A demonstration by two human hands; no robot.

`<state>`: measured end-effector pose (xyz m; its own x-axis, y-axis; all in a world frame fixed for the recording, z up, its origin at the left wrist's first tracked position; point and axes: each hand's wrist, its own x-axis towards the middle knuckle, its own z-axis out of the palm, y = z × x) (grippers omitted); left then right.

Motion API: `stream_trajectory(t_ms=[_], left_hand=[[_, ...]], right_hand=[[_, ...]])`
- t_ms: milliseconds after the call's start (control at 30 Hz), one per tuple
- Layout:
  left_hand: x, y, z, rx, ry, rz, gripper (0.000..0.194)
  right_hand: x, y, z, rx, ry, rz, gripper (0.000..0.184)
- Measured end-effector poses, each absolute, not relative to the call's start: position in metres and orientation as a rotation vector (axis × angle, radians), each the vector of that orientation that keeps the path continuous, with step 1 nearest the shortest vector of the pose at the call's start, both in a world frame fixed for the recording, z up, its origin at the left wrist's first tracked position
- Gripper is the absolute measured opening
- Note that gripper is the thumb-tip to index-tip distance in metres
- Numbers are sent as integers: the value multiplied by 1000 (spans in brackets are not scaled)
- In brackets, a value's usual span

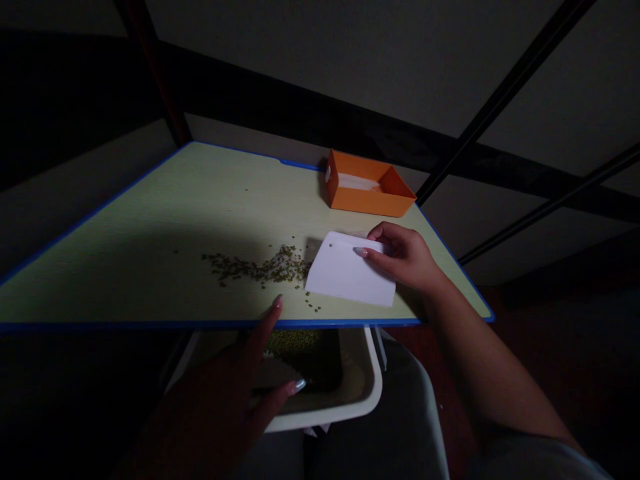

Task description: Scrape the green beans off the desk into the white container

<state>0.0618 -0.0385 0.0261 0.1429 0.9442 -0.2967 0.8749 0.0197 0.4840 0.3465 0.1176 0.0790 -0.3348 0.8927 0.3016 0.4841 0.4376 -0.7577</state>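
My right hand (405,257) grips a white plastic scraper (350,273) by its right side, thumb on top. The scraper has a small hole near its upper left corner and stands over the table, its left edge against a scatter of small green beans (283,267). My left hand (255,373) is at the table's near edge with thumb and index finger spread apart, holding nothing. It hangs over a white basin (373,393) below the table edge. More green beans (300,343) lie in that basin; the left hand and the tabletop hide part of it.
The pale tabletop (210,193) has a blue rim, and a few stray beans lie on it. An orange box (367,200) with something whitish inside stands at the back right. Panelled walls (350,60) rise behind the table. The room is dim.
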Motion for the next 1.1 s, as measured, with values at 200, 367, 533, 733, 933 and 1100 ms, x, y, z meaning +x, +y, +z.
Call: stream_trajectory(t_ms=[200,367,533,733,933,1100], left_hand=[[62,-39,27,1853,1750,181,87],[62,-38,27,1890,1746,201,88],[58,-40,21,1933,1731,243,84],[54,-45,13,2065,1658,375,84],[61,-42,24,1996,1670,291,91],[60,-41,23,1978,1651,297,92]], right_hand=[[344,116,79,-1133,-2015,727,24],[345,121,77,-1187,-1984,650,28],[345,120,76,-1168,-1976,661,29],[342,120,76,-1179,-1998,653,29],[337,124,75,-1197,-2033,600,29],[333,127,77,-1209,-2102,565,26]])
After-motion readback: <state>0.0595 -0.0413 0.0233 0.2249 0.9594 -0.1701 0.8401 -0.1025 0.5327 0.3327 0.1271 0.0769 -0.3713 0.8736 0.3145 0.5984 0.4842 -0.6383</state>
